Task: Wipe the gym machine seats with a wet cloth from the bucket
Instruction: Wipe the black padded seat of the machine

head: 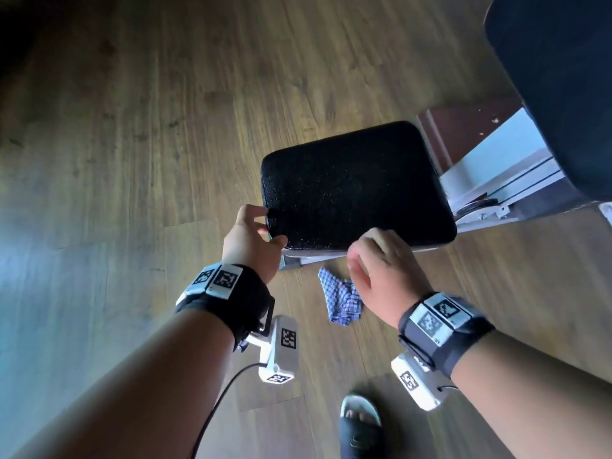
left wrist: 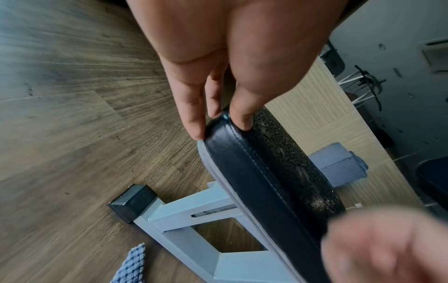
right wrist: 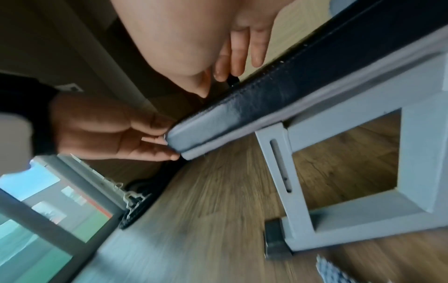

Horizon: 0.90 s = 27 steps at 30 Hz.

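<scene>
The black padded seat (head: 357,187) stands on a grey metal frame (left wrist: 189,214), and its top looks speckled with wet drops. My left hand (head: 261,226) pinches the seat's near left corner, thumb on top and fingers (left wrist: 194,122) against the side. My right hand (head: 367,250) hovers at the seat's near edge with relaxed fingers (right wrist: 242,55), holding nothing; whether they touch the pad is unclear. A blue checked cloth (head: 341,301) lies crumpled on the wooden floor below the front of the seat, between my wrists. It also shows at the bottom edge of the left wrist view (left wrist: 134,266).
A large dark backrest pad (head: 556,77) and the machine's white frame (head: 490,173) rise to the right of the seat. My foot in a dark sandal (head: 361,422) stands near the cloth. Wooden floor (head: 132,160) stretches left. No bucket is in view.
</scene>
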### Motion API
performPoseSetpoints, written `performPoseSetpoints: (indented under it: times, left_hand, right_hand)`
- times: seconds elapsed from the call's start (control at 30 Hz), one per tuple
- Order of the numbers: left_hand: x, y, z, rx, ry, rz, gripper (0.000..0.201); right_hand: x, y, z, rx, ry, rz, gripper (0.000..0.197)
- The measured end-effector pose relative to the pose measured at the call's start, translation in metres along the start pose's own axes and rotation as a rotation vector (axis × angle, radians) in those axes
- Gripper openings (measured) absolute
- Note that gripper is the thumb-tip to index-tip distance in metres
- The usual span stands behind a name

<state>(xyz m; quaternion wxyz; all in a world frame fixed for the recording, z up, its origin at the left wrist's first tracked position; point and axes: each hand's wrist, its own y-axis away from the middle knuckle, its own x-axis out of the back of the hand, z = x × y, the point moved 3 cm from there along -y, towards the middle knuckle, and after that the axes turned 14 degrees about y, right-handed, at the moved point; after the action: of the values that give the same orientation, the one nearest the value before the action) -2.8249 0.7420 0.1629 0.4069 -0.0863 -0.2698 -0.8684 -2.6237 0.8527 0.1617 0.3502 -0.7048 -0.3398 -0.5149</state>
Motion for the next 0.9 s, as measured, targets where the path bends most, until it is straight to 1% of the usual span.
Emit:
performPoseSetpoints:
  times: [0.03, 0.07, 0.13, 0.17, 0.2, 0.27, 0.37, 0.43, 0.53, 0.63, 0.7, 0.77, 0.83, 0.9]
  left_hand:
    - [0.0, 0.0, -0.002, -0.004, 0.018, -0.011, 0.047]
    - [0.0, -0.001, -0.004, -0.011, 0.036, -0.022, 0.05]
    - [0.0, -0.002, -0.009, -0.034, 0.067, -0.035, 0.059]
    - [0.0, -0.003, -0.012, -0.054, 0.08, -0.034, 0.061]
    - [0.0, -0.004, -0.016, -0.075, 0.093, -0.03, 0.062]
    - [0.001, -0.005, -0.021, -0.116, 0.13, -0.02, 0.06]
    - [-0.001, -0.004, -0.029, -0.151, 0.293, -0.033, 0.058]
    - [-0.004, -0.003, -0.034, -0.18, 0.362, -0.051, 0.058]
    - [-0.01, -0.002, -0.044, -0.24, 0.436, -0.084, 0.058]
    - [-0.013, -0.003, -0.051, -0.313, 0.465, -0.094, 0.054]
    - [-0.016, -0.003, -0.054, -0.366, 0.47, -0.083, 0.045]
    - [-0.018, -0.003, -0.057, -0.395, 0.472, -0.068, 0.039]
    - [-0.019, -0.003, -0.058, -0.389, 0.48, -0.062, 0.04]
    - [-0.018, -0.004, -0.058, -0.378, 0.496, -0.067, 0.041]
  right_hand:
    - [-0.009, 0.016, 0.002, -0.012, -0.014, -0.053, 0.005]
    - [-0.023, 0.031, 0.006, -0.05, -0.03, -0.136, 0.004]
    - [-0.063, 0.058, 0.02, -0.183, -0.05, -0.326, 0.002]
    - [-0.086, 0.068, 0.027, -0.26, -0.067, -0.397, 0.002]
    - [-0.108, 0.075, 0.033, -0.33, -0.089, -0.44, 0.002]
    - [-0.151, 0.081, 0.042, -0.464, -0.127, -0.466, 0.005]
    - [-0.212, 0.082, 0.051, -0.608, -0.165, -0.498, 0.01]
    - [-0.249, 0.081, 0.055, -0.637, -0.178, -0.52, 0.017]
    - [-0.299, 0.084, 0.059, -0.645, -0.144, -0.556, 0.033]
    - [-0.345, 0.094, 0.065, -0.648, -0.102, -0.669, 0.058]
    - [-0.366, 0.101, 0.068, -0.645, -0.118, -0.738, 0.07]
    - [-0.379, 0.108, 0.065, -0.629, -0.071, -0.781, 0.07]
    - [-0.383, 0.113, 0.061, -0.63, 0.034, -0.806, 0.064]
    - [-0.384, 0.115, 0.06, -0.654, 0.084, -0.798, 0.056]
